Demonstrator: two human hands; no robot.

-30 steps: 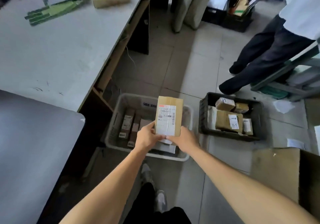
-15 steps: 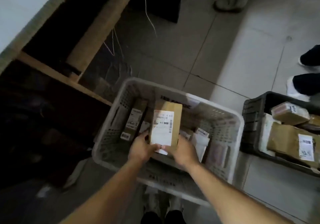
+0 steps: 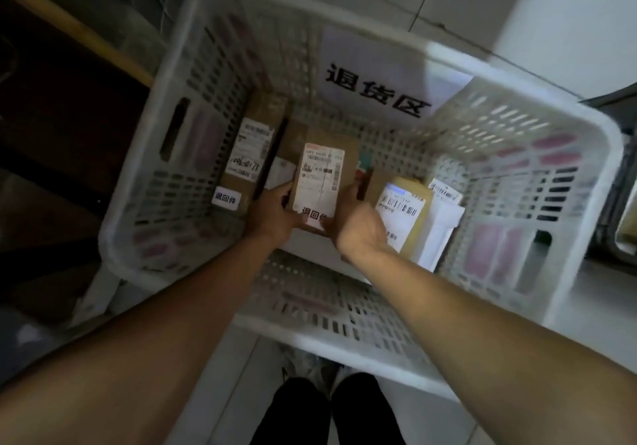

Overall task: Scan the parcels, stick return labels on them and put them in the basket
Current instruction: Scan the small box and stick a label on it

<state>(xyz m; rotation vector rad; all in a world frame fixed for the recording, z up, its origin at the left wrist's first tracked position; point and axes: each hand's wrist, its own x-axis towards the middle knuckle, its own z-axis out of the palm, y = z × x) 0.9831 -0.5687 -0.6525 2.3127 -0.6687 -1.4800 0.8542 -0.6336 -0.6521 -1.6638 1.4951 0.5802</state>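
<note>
Basket point(image 3: 582, 155): parcel point(image 3: 322, 172) is well inside it, just right of the tall box point(image 3: 250, 150) at the left wall. Left hand point(image 3: 272, 212) and right hand point(image 3: 356, 222), each grip curled on a lower corner. Judgement: lower it upright into that gap, return label point(image 3: 314, 216) facing up, then let go. Versus half a second back: parcel deeper, camera much closer.
</note>
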